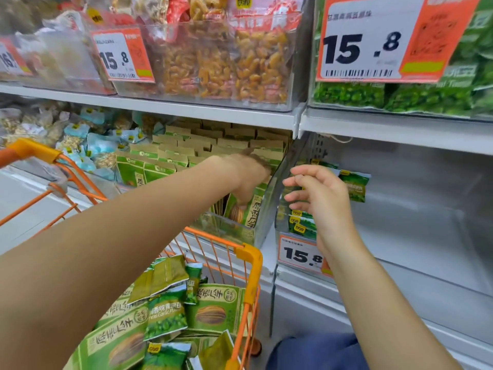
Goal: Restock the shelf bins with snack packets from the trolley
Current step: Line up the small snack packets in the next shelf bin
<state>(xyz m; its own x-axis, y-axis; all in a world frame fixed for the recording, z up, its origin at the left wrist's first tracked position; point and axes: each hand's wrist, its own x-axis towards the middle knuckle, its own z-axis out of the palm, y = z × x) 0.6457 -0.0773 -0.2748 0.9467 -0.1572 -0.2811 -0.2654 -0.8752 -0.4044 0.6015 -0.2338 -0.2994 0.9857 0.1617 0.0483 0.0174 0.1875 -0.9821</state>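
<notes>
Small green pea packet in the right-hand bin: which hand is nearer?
Right. The right hand hovers open just in front of the small green pea packet, apparently not gripping it. The left hand is further left, across the clear divider, on the sunflower seed packs.

Two bare arms reach forward above the orange trolley (248,265). The left hand (246,176) curls downward, fingers hidden. The right hand (320,193) hovers right of it, fingers loosely spread, holding nothing.
</notes>
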